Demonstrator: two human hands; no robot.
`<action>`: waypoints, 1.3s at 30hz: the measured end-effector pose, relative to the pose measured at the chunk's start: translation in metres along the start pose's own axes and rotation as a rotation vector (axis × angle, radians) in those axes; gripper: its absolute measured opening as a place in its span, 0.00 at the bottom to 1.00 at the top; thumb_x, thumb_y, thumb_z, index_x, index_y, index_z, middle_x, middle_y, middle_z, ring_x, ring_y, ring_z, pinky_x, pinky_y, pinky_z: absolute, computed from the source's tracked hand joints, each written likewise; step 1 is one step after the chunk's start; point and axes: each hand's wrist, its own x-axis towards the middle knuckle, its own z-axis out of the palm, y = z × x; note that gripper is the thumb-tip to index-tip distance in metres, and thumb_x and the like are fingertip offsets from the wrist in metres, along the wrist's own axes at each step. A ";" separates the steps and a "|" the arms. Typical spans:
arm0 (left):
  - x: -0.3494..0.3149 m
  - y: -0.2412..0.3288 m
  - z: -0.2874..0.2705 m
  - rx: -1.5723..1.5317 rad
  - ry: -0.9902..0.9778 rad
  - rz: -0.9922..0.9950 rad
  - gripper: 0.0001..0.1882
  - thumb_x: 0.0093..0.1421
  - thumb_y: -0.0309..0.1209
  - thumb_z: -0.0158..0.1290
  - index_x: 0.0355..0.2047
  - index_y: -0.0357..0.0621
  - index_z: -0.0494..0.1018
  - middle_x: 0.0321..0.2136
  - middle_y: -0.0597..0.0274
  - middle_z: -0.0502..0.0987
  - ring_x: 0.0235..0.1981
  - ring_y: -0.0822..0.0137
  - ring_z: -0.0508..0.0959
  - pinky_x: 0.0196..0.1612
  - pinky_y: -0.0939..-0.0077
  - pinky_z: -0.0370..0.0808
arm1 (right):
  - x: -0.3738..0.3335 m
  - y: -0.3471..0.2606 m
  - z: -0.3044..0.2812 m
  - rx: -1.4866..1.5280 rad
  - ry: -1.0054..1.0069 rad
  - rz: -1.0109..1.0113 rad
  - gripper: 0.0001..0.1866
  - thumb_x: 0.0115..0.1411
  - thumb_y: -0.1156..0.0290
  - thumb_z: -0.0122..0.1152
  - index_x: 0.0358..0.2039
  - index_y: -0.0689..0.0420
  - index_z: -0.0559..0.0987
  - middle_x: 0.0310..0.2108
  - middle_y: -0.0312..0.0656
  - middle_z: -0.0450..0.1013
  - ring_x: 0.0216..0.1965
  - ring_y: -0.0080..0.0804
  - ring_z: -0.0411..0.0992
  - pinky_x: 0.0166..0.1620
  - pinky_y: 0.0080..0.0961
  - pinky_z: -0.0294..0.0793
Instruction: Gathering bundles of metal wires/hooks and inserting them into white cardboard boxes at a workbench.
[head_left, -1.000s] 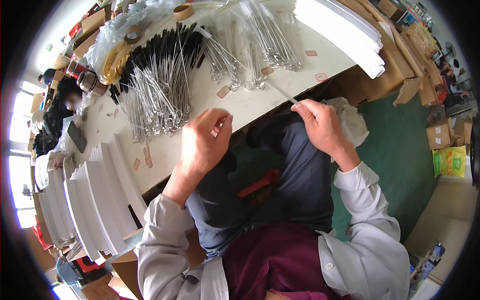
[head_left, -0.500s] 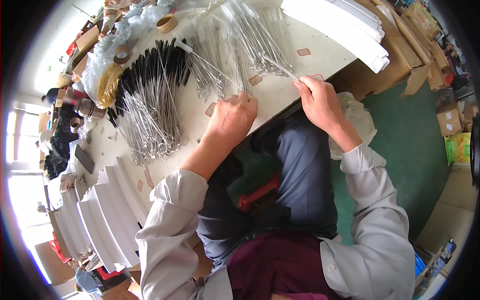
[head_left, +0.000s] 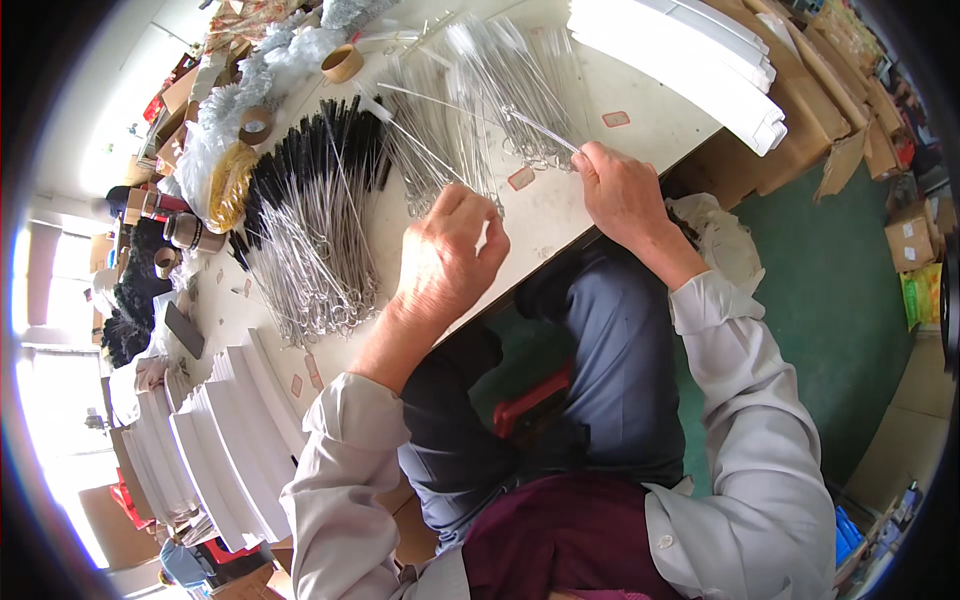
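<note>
The table (head_left: 560, 215) is cream white; the wires (head_left: 310, 270) heaped on it are silvery, with black brushes (head_left: 315, 145) beside them; the small labels (head_left: 521, 178) are white with red edges; the stacked cards (head_left: 215, 450) are plain white; the sleeves (head_left: 745, 420) are pale grey, the trousers (head_left: 610, 370) blue-grey, the apron (head_left: 570, 545) maroon; the floor (head_left: 840, 300) is dark green; the tape rolls (head_left: 342, 63) are tan.

A: Which parts cannot be read?

B: The left hand (head_left: 448, 262) shows only its back; its fingertips and any contents are hidden. The thin clear sleeve (head_left: 540, 130) held by the right hand (head_left: 620, 190) disappears into the fist.

A: Anything cut off?

B: The red plastic object (head_left: 535, 400) between the knees is partly covered. The stacked white flat cartons (head_left: 215, 450) blur toward the left rim.
</note>
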 end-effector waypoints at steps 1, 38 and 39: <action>-0.003 0.001 0.000 0.002 0.004 0.000 0.05 0.56 0.23 0.60 0.32 0.43 0.76 0.33 0.60 0.78 0.30 0.56 0.82 0.34 0.67 0.81 | 0.000 0.000 0.001 0.000 0.001 -0.004 0.13 0.73 0.62 0.49 0.36 0.57 0.76 0.28 0.51 0.78 0.32 0.57 0.77 0.36 0.52 0.73; -0.005 -0.034 -0.014 -0.503 -0.039 -0.454 0.08 0.56 0.26 0.66 0.30 0.39 0.76 0.32 0.58 0.83 0.37 0.70 0.82 0.42 0.72 0.79 | 0.006 -0.034 -0.012 0.194 -0.100 0.113 0.21 0.68 0.55 0.58 0.38 0.65 0.77 0.33 0.60 0.79 0.39 0.63 0.78 0.45 0.50 0.75; 0.002 -0.032 -0.020 -0.543 -0.038 -0.453 0.08 0.56 0.26 0.65 0.31 0.38 0.76 0.34 0.57 0.83 0.38 0.70 0.83 0.42 0.72 0.79 | 0.008 -0.046 -0.015 0.260 -0.170 0.133 0.25 0.65 0.52 0.61 0.40 0.67 0.78 0.35 0.62 0.79 0.42 0.63 0.78 0.47 0.48 0.76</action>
